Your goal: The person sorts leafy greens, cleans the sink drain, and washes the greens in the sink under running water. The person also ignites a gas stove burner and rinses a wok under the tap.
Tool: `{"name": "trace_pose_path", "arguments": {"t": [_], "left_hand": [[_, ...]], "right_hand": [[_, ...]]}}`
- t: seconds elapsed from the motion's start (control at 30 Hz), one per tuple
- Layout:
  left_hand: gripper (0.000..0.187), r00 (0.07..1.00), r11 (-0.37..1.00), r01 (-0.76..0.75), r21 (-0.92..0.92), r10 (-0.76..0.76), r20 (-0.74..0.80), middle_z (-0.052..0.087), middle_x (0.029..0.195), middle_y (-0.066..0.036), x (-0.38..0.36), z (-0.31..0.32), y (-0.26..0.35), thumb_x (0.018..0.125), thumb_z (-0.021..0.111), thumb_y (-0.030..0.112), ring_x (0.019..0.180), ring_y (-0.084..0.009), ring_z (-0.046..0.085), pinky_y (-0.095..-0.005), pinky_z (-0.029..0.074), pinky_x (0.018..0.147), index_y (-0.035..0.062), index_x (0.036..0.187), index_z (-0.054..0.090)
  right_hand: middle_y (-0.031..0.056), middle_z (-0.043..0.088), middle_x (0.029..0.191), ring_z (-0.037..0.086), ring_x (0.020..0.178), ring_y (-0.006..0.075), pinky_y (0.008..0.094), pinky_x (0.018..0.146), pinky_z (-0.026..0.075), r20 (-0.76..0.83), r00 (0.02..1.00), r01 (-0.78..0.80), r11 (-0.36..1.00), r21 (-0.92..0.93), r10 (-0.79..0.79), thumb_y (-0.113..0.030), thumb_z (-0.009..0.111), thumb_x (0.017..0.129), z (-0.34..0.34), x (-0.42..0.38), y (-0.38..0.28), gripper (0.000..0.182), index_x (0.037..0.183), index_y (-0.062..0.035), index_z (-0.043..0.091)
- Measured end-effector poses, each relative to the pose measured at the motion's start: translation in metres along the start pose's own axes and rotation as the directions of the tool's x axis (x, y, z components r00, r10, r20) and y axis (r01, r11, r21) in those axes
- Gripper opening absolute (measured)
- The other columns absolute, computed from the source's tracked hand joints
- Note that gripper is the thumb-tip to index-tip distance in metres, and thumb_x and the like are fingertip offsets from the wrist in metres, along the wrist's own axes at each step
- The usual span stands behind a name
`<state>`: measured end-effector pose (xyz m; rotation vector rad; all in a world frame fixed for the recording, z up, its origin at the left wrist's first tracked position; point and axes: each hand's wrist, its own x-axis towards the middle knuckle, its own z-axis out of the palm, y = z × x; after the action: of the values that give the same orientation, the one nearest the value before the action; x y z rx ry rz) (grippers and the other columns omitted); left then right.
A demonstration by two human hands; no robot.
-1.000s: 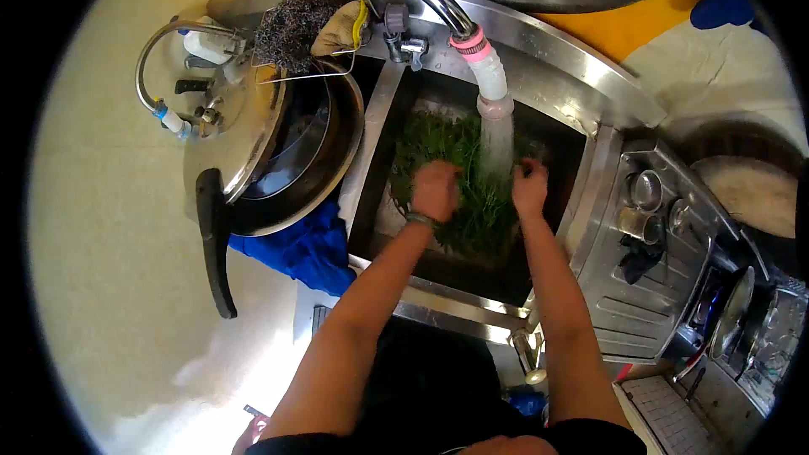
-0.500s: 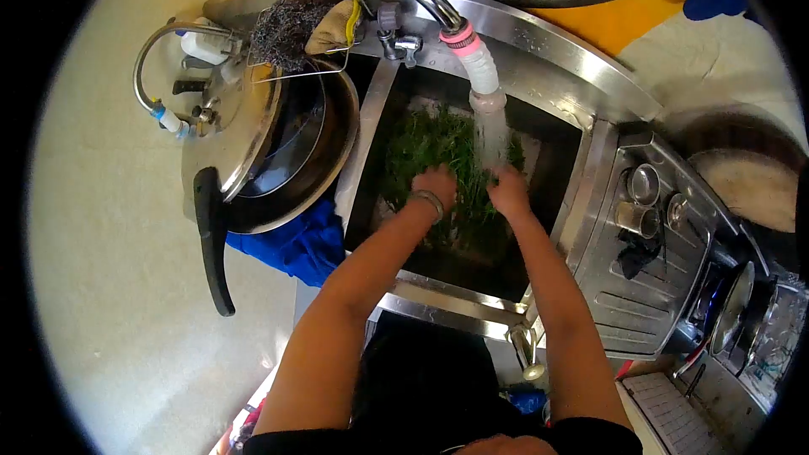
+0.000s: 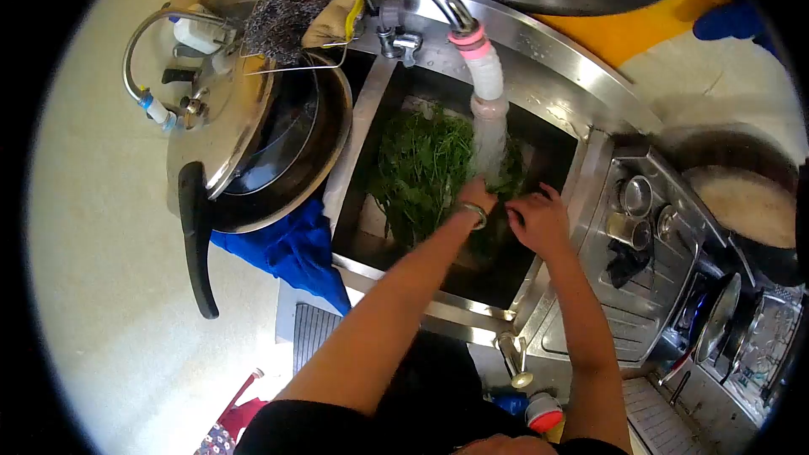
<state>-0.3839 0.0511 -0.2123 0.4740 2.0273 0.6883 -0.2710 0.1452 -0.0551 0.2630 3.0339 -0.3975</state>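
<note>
Leafy greens [image 3: 421, 164] lie in a loose mass in the steel sink [image 3: 358, 232]. Water [image 3: 490, 147] pours onto them from the tap's flexible white spout [image 3: 486, 76]. My left hand [image 3: 479, 195], with a bangle at the wrist, reaches under the stream at the right side of the greens. Its fingers are hidden by the water and leaves. To its right, my right hand [image 3: 539, 221] hovers over the right part of the sink, thumb and fingers apart, holding nothing visible.
A pressure cooker [image 3: 215, 143] and pans stand left of the sink, over a blue cloth [image 3: 291, 257]. A wire rack with a scouring pad [image 3: 286, 21] sits behind. Cups and spoons lie on the drainboard [image 3: 590, 337] at right.
My left hand has moved right, from the middle of the greens to beneath the stream. My right hand has come away from the greens, shifting right and toward me.
</note>
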Motion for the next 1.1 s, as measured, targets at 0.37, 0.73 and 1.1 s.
{"name": "trace_pose_path", "arguments": {"t": [0.37,0.73,1.1], "left_hand": [[0.051,0.944,0.237,0.323,-0.916,-0.019,0.328,0.054,0.116,-0.014,-0.059,-0.082,-0.003,0.075,0.068,0.017,0.098,-0.0244,0.056,-0.0390,0.045,0.084,0.0009,0.119,0.049],[0.076,0.931,0.351,0.216,-0.911,-0.357,0.083,0.046,0.115,-0.015,-0.014,-0.079,-0.066,0.074,0.073,0.026,0.088,-0.0221,0.053,-0.0426,0.049,0.070,0.0036,0.133,0.029],[0.114,0.979,0.986,0.094,-0.137,-0.116,-0.167,0.033,0.135,-0.029,-0.029,-0.050,-0.030,0.062,0.069,0.064,0.125,-0.0339,0.037,-0.0394,0.035,0.100,-0.0124,0.134,0.023]], "right_hand": [[0.0197,0.059,0.106,0.058,0.094,0.0305,0.0376,0.085,0.044,0.170,0.835,-0.501,0.595,0.628,0.524,-0.035,0.061,0.082,0.071,0.050,-0.004,0.047,0.111,0.0024,0.053],[0.0172,0.061,0.102,0.058,0.091,0.0266,0.0359,0.079,0.044,0.258,0.554,-0.651,0.220,0.726,0.791,-0.026,0.066,0.076,0.123,0.056,0.013,0.055,0.119,0.0035,0.049],[0.0171,0.054,0.116,0.052,0.101,0.0274,0.0402,0.080,0.043,0.470,0.348,-0.791,-0.015,0.611,0.811,-0.033,0.064,0.078,0.121,0.083,0.007,0.060,0.123,0.0037,0.045]]}}
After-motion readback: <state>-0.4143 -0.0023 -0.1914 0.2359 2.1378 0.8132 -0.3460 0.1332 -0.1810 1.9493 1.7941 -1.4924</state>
